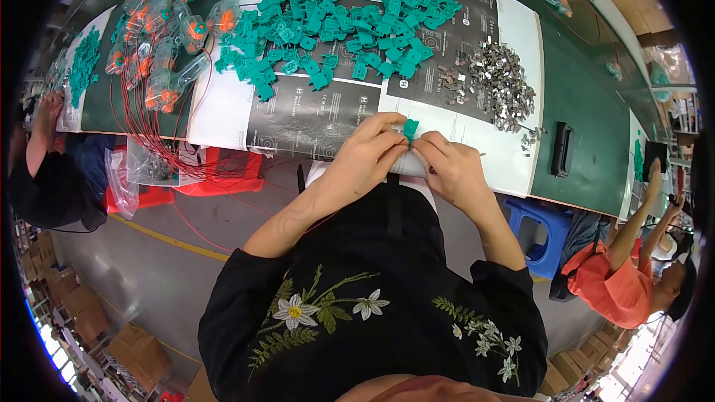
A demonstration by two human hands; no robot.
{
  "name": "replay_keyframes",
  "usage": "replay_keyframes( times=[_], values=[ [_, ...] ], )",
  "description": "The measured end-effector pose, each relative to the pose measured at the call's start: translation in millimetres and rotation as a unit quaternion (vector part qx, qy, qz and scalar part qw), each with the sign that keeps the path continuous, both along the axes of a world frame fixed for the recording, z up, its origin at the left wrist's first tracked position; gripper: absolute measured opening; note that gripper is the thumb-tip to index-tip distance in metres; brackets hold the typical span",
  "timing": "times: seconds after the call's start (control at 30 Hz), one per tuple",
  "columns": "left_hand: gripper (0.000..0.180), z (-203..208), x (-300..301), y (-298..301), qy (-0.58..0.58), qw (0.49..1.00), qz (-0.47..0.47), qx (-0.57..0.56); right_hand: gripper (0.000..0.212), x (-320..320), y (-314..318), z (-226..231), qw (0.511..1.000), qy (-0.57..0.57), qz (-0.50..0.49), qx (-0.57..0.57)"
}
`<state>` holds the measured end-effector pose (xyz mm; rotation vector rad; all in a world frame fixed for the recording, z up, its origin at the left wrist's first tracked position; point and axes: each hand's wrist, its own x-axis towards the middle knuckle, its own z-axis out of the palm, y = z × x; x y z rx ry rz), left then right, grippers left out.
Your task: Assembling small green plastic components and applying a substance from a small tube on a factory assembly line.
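At the near edge of the table my left hand and my right hand meet, fingertips pinched together. Between them stands a small green plastic part, and both hands are closed on it. Fingers cover its lower end, so whether a smaller piece is held there too is hidden. Beyond my hands spreads a large heap of similar green plastic parts. To the right of that heap lies a pile of small silvery metal pieces, with a few strays trailing toward me.
Clear plastic housings with orange pieces and red wires lie at the left; wires hang over the edge. A black case rests on the right. A blue stool stands below. Other people sit at both sides.
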<state>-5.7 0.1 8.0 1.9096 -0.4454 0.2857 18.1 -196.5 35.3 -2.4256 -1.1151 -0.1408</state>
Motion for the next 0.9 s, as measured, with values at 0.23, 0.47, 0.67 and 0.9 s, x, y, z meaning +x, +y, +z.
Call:
replay_keyframes(
  times=[0.23,0.47,0.67,0.9],
  values=[
    [0.013,8.2,3.7,4.0,0.088,0.996,-0.026,-0.014,0.026,9.2,1.4,9.2,0.998,0.033,0.028,-0.043],
    [0.010,11.8,10.4,4.5,0.141,0.989,-0.046,-0.028,0.013,10.6,1.0,10.7,0.997,0.056,0.018,-0.045],
    [0.010,3.0,-0.6,-3.9,0.074,0.997,-0.016,-0.022,0.030,0.9,-11.6,17.9,0.983,0.109,-0.112,-0.098],
    [0.010,2.0,-3.0,-10.0,0.099,0.994,-0.010,-0.042,0.039,-31.0,19.4,-4.9,0.964,-0.089,0.194,0.161]
  ],
)
